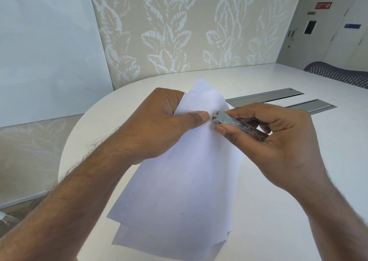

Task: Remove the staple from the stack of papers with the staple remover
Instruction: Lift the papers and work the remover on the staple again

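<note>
Left hand [159,121] pinches the papers [179,181] near their far corner above the desk [278,201]. Right hand [278,139] grips the staple remover [237,124], tip touching that corner.

A white rounded table [278,181] fills the lower view. Two grey metal strips [264,96] lie on it at 2 o'clock. A leaf-patterned wall [189,28] stands at 12, a white panel [45,41] at 10, and a mesh chair [338,75] and a door [310,32] at 2.
</note>
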`<state>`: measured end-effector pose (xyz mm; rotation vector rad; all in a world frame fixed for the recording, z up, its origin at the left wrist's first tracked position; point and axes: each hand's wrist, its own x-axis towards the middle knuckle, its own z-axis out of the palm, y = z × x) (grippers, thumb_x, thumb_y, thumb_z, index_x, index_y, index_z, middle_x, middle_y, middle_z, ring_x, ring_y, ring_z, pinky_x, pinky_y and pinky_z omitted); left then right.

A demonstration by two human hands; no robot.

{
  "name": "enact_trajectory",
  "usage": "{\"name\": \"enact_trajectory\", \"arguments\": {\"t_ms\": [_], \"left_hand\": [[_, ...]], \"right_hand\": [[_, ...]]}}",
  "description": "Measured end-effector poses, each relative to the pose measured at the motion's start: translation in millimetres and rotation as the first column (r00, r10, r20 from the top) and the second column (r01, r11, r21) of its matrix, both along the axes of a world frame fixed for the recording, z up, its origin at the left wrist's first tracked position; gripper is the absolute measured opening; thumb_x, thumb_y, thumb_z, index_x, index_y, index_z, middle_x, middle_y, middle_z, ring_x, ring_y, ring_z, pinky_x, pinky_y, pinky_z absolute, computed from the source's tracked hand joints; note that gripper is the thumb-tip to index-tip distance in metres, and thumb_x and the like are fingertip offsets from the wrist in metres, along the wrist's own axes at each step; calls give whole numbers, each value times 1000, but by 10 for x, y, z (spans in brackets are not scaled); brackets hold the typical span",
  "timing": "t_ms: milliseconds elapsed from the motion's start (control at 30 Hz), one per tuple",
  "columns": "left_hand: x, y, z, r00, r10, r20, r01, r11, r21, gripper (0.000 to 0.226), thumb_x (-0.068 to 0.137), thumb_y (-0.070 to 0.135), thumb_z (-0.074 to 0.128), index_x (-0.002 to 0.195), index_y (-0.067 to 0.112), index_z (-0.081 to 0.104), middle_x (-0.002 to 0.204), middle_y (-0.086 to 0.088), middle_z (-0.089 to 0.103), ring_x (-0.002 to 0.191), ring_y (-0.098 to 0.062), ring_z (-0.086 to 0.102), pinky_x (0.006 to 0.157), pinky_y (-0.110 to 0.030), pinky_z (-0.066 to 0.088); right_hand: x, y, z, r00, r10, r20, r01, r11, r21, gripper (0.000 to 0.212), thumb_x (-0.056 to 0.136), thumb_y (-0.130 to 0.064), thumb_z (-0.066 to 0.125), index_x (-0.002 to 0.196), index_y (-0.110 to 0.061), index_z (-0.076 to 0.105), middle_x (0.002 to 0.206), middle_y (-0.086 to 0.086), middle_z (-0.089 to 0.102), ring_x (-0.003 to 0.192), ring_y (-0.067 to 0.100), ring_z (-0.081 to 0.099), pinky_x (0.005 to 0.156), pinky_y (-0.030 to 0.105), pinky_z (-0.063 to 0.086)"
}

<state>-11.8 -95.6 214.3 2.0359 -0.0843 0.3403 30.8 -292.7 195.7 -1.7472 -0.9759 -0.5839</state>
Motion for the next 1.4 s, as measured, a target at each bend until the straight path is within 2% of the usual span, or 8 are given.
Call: {"name": "enact_trajectory", "arguments": {"t_ms": [167,333,467,733,867,1167,1267,1400], "left_hand": [[-7,-19,1,999,19,29,-21,999,47,38,76,43,67,68,7,58,59,0,47,53,-17,40,53,-28,30],[-28,-14,-24,998,21,52,-26,996,81,38,77,42,67,60,11,52,53,10,39,47,-10,33,45,-20,26],[-19,12,-27,999,5,53,-9,998,68,42,77,41,68,70,1,60,64,-1,54,57,-17,49,56,-30,37],[-13,40,-19,999,-7,48,4,998,62,53,77,41,68,80,-11,59,69,-11,54,61,-20,49,59,-34,36],[-39,63,-47,999,-28,-16,29,997,77,55,76,42,70,81,-11,58,65,-22,54,59,-20,48,58,-33,35],[-13,115,-61,1000,-4,-30,10,983,185,53,76,49,66,77,-3,57,61,-9,50,53,-18,45,55,-30,35],[-2,156,-52,999,-36,9,33,973,227,50,77,51,65,83,1,67,75,-23,65,59,-37,58,60,-33,44],[46,182,-56,994,-67,87,37,952,305,38,82,53,63,79,16,68,76,-10,67,62,-27,62,54,-27,46]], "right_hand": [[8,2,2,999,5,-34,-5,1000,1,23,76,-26,83,87,-41,70,74,-29,68,63,-2,61,58,2,38],[23,1,8,960,129,-248,-114,991,73,2,79,-25,77,79,-22,76,67,5,71,48,18,58,43,12,42],[74,-15,29,914,175,-366,-151,984,94,14,83,-27,73,77,-15,78,66,6,74,42,20,57,39,35,46],[117,-3,-6,748,294,-595,-195,954,227,37,76,-37,72,74,-1,75,65,9,71,41,21,48,39,23,35],[192,-29,38,608,432,-666,-150,886,438,26,78,-29,68,72,-6,77,67,11,64,51,19,45,40,20,38],[226,-105,-118,847,200,-492,-132,977,170,25,67,-26,86,86,-18,74,77,4,73,51,17,56,51,27,46],[306,-157,-136,842,168,-512,-126,985,115,49,52,-19,95,95,-17,72,94,1,77,54,15,56,53,30,50],[418,-233,-159,776,180,-604,-197,980,39,42,59,1,85,96,-7,68,63,-6,73,46,9,57,49,17,48]]}}
